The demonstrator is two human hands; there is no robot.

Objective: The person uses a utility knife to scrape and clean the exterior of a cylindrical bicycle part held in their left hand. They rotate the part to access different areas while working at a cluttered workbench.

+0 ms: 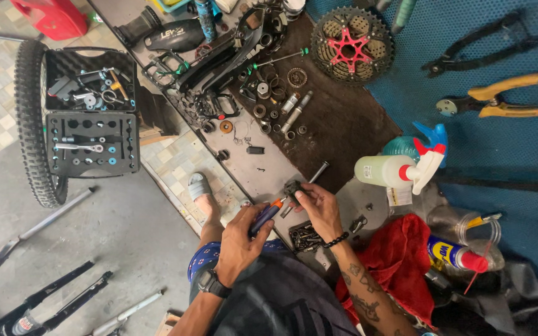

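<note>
My left hand point(239, 239) grips a screwdriver point(268, 214) with a blue and orange handle, its tip pointing up and right toward a small dark metal part point(293, 187). My right hand point(319, 208) pinches that part between thumb and fingers just above the bench edge. A black bead bracelet sits on my right wrist and a black watch on my left. Beneath my right hand lies a small tray of dark bolts point(305, 236).
The bench point(337, 124) holds a cassette sprocket point(351, 45), pedals, spacers and axles. A spray bottle point(400, 169), red rag point(400, 261) and lubricant can point(456, 254) lie right. Pliers point(505, 99) rest on blue mat. An open tool case point(91, 112) leans by a tyre point(32, 124).
</note>
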